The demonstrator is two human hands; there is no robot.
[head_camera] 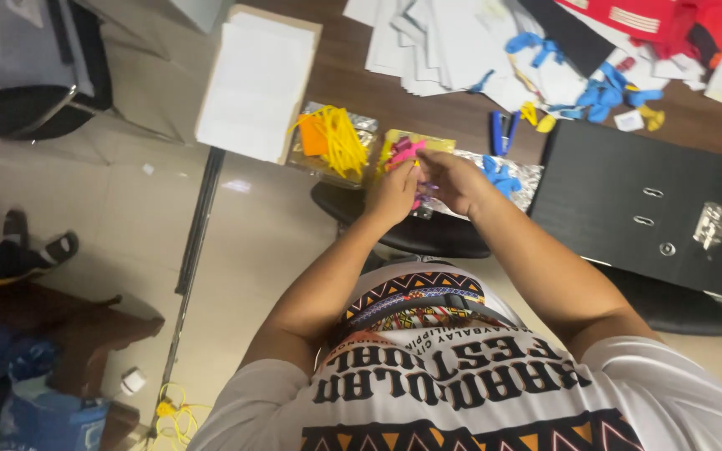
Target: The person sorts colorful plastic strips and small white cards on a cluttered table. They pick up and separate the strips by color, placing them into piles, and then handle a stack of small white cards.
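Here, both hands meet at the desk edge: the left hand and right hand pinch a small pink balloon between fingertips, above its foil packet. Stretching it likely works best with short, even pulls near the neck. The balloon looks limp, uninflated, bright pink; beside it lies the yellow balloon pile.

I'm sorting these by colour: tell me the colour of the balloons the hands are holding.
Pink, a small bunch of balloons held between the left hand and right hand; head view.
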